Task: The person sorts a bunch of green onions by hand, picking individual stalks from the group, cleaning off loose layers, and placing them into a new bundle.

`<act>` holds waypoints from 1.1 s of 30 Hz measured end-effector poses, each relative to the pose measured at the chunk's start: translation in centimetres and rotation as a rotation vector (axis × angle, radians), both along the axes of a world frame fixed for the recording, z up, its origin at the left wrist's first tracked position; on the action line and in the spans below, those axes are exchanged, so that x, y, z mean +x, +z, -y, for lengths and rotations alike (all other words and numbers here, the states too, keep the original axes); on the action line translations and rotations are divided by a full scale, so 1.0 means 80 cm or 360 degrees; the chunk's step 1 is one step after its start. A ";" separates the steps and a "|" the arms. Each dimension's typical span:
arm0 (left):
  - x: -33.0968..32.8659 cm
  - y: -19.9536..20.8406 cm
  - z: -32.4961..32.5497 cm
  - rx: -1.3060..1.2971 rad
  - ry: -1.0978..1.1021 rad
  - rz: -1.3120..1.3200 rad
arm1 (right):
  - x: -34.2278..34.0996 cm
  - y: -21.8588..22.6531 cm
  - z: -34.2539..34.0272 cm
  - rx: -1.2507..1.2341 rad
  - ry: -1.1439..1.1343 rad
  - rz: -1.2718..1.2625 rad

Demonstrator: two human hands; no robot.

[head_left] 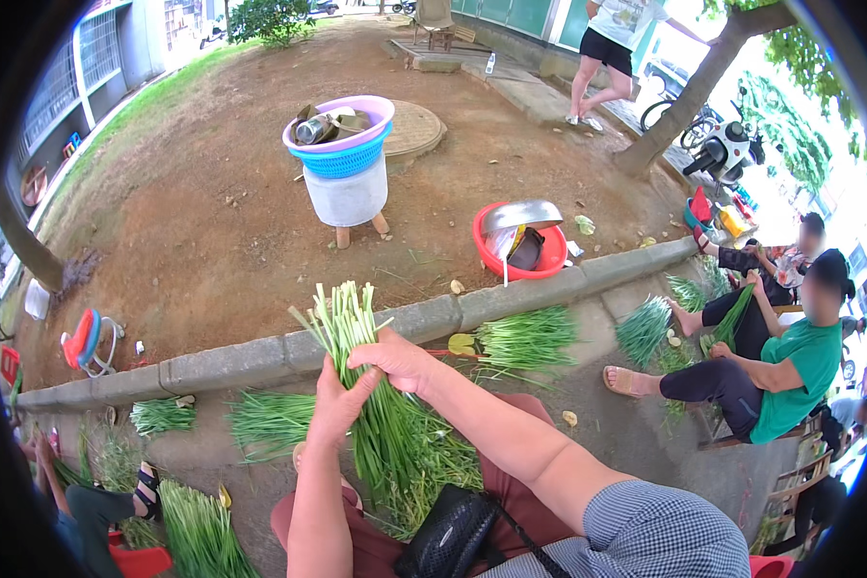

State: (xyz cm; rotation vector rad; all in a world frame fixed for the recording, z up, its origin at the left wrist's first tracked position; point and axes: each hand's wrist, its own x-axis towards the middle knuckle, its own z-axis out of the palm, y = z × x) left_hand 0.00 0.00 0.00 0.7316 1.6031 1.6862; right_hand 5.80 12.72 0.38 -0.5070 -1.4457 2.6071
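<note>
A thick bunch of garlic chives (383, 424) stands upright in front of me, pale cut ends up and green leaves hanging down. Wrapped round its left side, below the pale ends, is my left hand (337, 397). My right hand (395, 359) closes on the same bunch from the right, slightly higher, its thumb near the left hand's. Loose, messy greens (433, 467) lie beneath the bunch, between my knees. On my lap rests a black textured handbag (450, 528) with a strap.
Sorted chive bundles lie along the stone curb (260, 358), one left (275, 422), another right (528, 339). Beyond, a red basin (545, 260) holds a metal lid and bags; stacked basins (342, 154) top a concrete stool. A person in green (785, 371) handles greens at right; another sits lower left.
</note>
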 end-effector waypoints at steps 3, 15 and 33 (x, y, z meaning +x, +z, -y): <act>-0.003 0.002 0.000 -0.0203 -0.0009 -0.0559 | -0.006 -0.003 0.001 -0.0056 -0.0092 0.0009; 0.005 -0.004 -0.021 -0.0338 -0.0263 -0.0555 | 0.021 -0.007 -0.005 0.0094 -0.0146 -0.0248; 0.012 0.000 -0.011 0.0380 -0.0262 0.0685 | 0.027 0.016 -0.025 -0.0177 0.0347 -0.0461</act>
